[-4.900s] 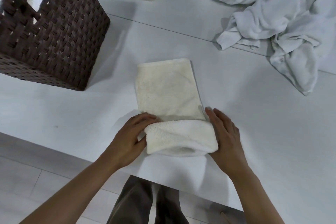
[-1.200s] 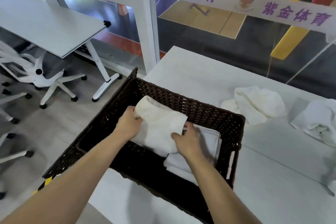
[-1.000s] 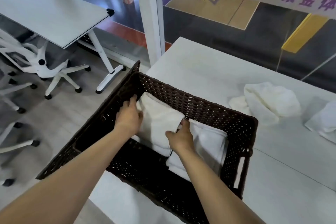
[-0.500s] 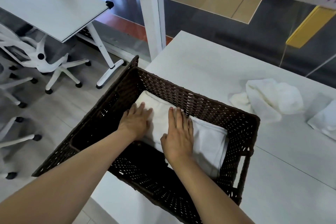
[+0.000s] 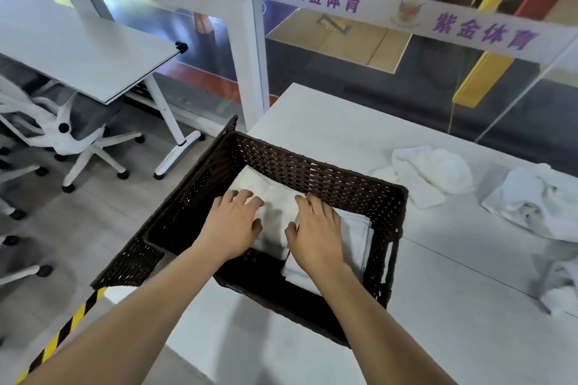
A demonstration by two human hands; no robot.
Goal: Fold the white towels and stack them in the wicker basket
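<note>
Moved: left hand (image 5: 231, 225), right hand (image 5: 316, 234) ungrip; fingers (image 5: 312, 201) flat on folded towel (image 5: 275, 212).
Risk: lifting drags fold toward 6 o'clock.

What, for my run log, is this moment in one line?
left hand: pressing folded towel | right hand: same | wicker basket: stack inside | crumpled towels: on table

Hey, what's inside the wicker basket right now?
A folded white towel lies in the basket, with the left hand and right hand resting on it. It overlaps more folded towels on the right. How many are stacked underneath is hidden.
</note>
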